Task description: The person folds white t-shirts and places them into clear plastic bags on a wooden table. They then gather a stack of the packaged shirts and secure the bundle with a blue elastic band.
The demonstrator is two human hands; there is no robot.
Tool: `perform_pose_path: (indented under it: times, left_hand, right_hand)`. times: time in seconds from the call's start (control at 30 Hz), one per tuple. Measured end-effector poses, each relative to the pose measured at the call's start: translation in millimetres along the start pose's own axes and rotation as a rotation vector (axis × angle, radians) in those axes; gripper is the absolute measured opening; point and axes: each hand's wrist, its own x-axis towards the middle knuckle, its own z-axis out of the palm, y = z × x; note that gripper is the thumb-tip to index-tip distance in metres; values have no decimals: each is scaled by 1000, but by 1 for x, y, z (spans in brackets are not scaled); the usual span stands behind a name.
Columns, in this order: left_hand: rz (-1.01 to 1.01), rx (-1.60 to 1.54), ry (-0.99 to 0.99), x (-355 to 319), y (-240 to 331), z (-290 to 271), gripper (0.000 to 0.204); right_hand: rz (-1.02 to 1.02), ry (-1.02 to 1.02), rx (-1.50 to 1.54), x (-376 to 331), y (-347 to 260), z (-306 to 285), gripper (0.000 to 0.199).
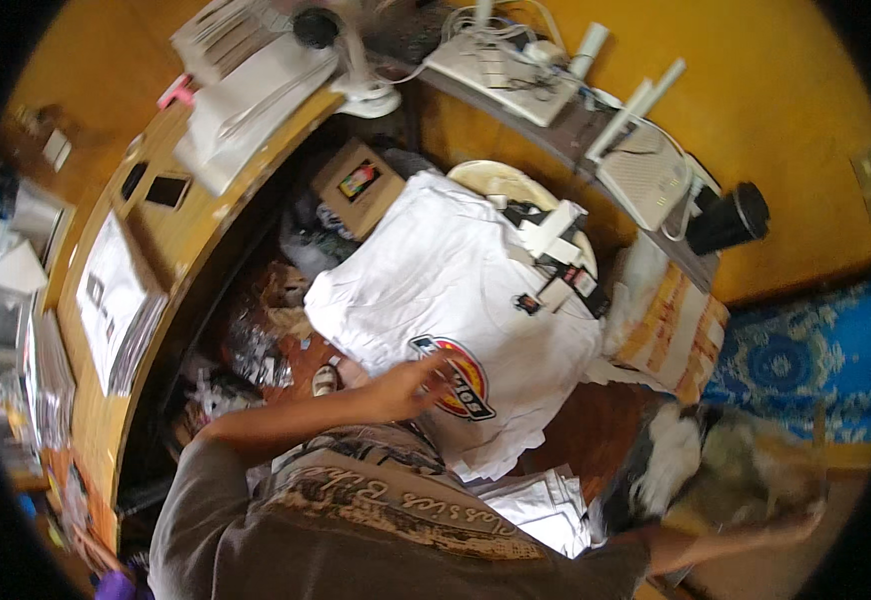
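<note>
A white T-shirt [436,260] with a coloured oval print on its chest lies spread in front of me. My left hand [414,388] reaches over the print from the left, its fingers stretched out and slightly blurred, with nothing in them. Far out on the right, my right hand [801,525] closes on the edge of a see-through plastic bag [726,465]; its fingertips are small and partly hidden. Beside my body, under the shirt's lower edge, several folded white pieces [546,510] lie stacked.
Small black and white tags or boxes [556,250] lie by the shirt, on a pale round tub [486,175]. A curved wooden counter [221,225] at left carries a phone [168,190] and packed white garments [116,300]. Routers [646,170] and a black cup [731,220] line the back shelf.
</note>
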Motion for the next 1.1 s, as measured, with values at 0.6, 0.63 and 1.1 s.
perform_pose_path:
  times: [0.6,0.63,1.1]
  left_hand:
    - [74,-168,134,-66,8,-112,87]
    - [116,-162,128,-86,7,-129,67]
    - [458,389,897,-238,-50,-237,31]
  right_hand:
    - [-301,-1152,1393,-90,-430,-2,17]
    - [-362,-1142,1437,-82,-451,-6,17]
    - [-1131,-704,602,-103,-725,81,9]
